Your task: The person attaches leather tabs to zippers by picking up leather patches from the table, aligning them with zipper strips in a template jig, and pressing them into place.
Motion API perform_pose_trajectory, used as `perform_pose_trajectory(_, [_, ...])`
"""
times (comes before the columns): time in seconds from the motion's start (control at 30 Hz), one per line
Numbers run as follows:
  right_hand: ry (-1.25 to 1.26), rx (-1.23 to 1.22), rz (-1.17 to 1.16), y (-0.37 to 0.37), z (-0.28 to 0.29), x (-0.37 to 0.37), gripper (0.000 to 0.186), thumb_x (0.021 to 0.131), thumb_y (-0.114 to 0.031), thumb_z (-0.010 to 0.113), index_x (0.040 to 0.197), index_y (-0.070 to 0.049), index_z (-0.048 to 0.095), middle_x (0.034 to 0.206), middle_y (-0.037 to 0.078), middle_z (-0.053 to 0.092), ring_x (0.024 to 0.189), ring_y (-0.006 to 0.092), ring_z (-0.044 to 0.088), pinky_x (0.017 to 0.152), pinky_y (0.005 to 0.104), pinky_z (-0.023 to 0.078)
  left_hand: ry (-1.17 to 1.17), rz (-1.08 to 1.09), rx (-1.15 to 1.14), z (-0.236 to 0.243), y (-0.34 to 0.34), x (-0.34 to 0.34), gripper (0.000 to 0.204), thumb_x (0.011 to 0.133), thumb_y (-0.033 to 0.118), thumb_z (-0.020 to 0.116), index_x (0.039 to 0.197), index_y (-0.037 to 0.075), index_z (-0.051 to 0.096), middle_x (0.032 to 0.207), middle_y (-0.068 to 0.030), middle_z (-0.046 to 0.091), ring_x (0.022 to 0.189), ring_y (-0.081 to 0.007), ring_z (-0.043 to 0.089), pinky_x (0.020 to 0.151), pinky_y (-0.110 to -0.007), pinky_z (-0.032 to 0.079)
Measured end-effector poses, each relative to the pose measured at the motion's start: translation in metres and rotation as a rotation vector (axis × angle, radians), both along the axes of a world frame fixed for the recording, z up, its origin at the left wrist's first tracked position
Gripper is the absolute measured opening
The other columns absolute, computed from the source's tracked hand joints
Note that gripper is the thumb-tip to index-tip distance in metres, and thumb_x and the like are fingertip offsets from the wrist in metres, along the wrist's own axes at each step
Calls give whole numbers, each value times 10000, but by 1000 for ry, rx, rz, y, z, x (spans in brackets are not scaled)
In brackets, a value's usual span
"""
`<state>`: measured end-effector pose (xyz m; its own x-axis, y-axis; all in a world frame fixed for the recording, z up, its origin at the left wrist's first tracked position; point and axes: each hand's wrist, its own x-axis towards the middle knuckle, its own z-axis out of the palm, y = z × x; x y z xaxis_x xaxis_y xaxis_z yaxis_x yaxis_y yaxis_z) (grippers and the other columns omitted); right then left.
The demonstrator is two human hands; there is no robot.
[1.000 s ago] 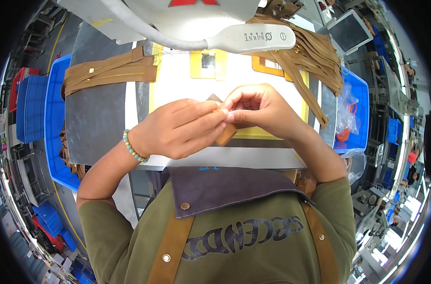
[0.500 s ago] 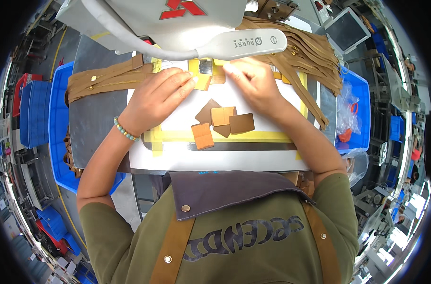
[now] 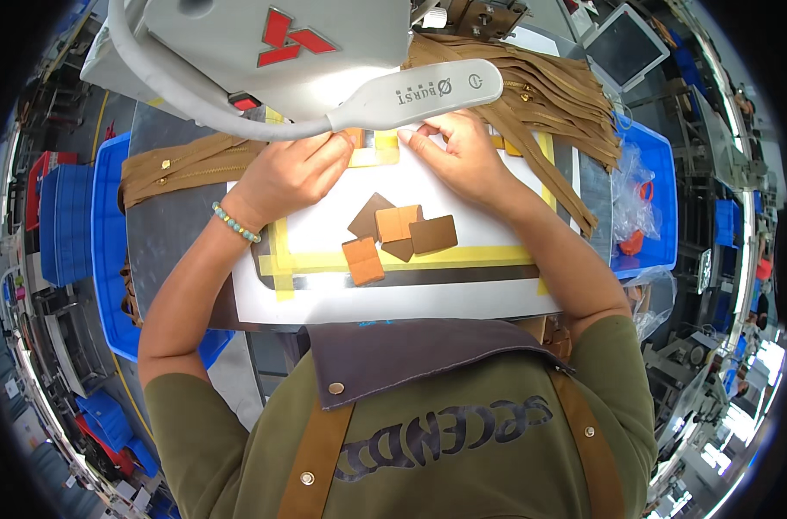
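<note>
Tabs (image 3: 399, 223) lying near, hands working far, on the white sheet (image 3: 316, 225).
We are listing the tabs by its near edge; toward its far edge, the left hand (image 3: 303, 169) is sitting nearer the orange piece (image 3: 355, 137), which is lying just right of its gathered fingertips, long axis hidden; whether they are clamping it, we cannot tell. The right hand (image 3: 463, 156) is reaching inward opposite, thumb and forefinger apart, the machine head (image 3: 359, 43) overhanging.
</note>
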<state>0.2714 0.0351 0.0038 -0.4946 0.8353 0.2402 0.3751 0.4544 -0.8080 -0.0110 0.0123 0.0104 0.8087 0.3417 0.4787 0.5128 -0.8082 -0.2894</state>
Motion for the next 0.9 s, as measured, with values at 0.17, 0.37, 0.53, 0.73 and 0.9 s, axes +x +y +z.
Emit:
perform_pose_trajectory(0.17, [1, -53, 5, -2, 6, 0, 326, 962, -82, 683, 1278, -69, 761, 1147, 143, 701, 909, 193, 693, 838, 340, 576, -2, -50, 0, 0, 7, 4, 174, 814, 45, 762, 985, 12, 761, 1042, -8, 725, 969, -120, 689, 765, -261, 592])
perform_pose_trajectory(0.37, [8, -80, 10, 0, 7, 0, 294, 969, -75, 674, 1246, -57, 769, 1147, 152, 723, 924, 199, 703, 840, 340, 583, 30, 21, 59, 3, 3, 20, 126, 827, 37, 735, 951, 21, 753, 935, 4, 696, 903, -131, 690, 781, -274, 598])
perform_pose_trajectory(0.53, [71, -25, 46, 1, -3, -3, 237, 965, -82, 683, 1174, -36, 785, 1161, 141, 744, 1014, 251, 715, 895, 372, 585, 161, 123, 125, 7, 2, 32, 38, 877, 84, 717, 850, 59, 729, 855, 12, 659, 896, -137, 682, 807, -273, 598])
perform_pose_trajectory(0.73, [-65, 280, 111, 0, -6, -2, 197, 952, -110, 704, 1098, -3, 783, 1187, 120, 744, 1149, 321, 673, 992, 436, 551, 185, 99, 165, 9, 5, 34, 73, 871, 94, 704, 799, 84, 712, 845, 16, 671, 916, -149, 692, 848, -303, 606])
perform_pose_trajectory(0.9, [-46, 244, 120, 3, -5, -4, 170, 945, -94, 704, 1058, 4, 784, 1188, 120, 743, 1130, 320, 676, 989, 422, 551, 208, 34, 231, 15, 10, 34, 69, 824, 94, 704, 757, 101, 691, 832, 7, 678, 905, -169, 698, 906, -344, 603])
